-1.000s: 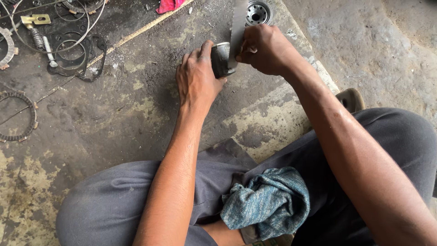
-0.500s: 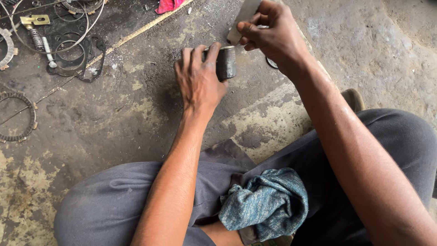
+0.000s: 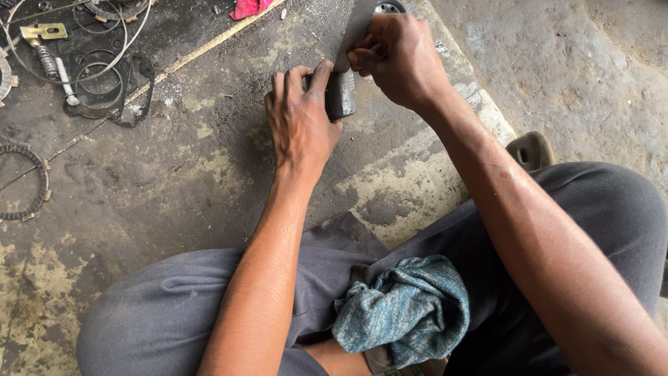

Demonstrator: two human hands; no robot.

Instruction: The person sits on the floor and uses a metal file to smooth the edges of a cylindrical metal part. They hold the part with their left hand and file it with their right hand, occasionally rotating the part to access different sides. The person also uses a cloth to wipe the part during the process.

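A seated worker's left hand (image 3: pixel 300 125) clamps a dark metal block (image 3: pixel 341 94) against the concrete floor (image 3: pixel 174 174). The right hand (image 3: pixel 396 59), fingers closed, pinches a grey sheet (image 3: pixel 358 24) above it.

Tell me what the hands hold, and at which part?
The left hand grips a small dark metal block by its sides. The right hand pinches a flat grey sheet at its lower edge.

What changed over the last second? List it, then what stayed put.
The right hand lifted its grey tool off the small dark metal part, then brought it back down against it. The left hand kept its grip on the part. The blue rag on the lap stayed as it was.
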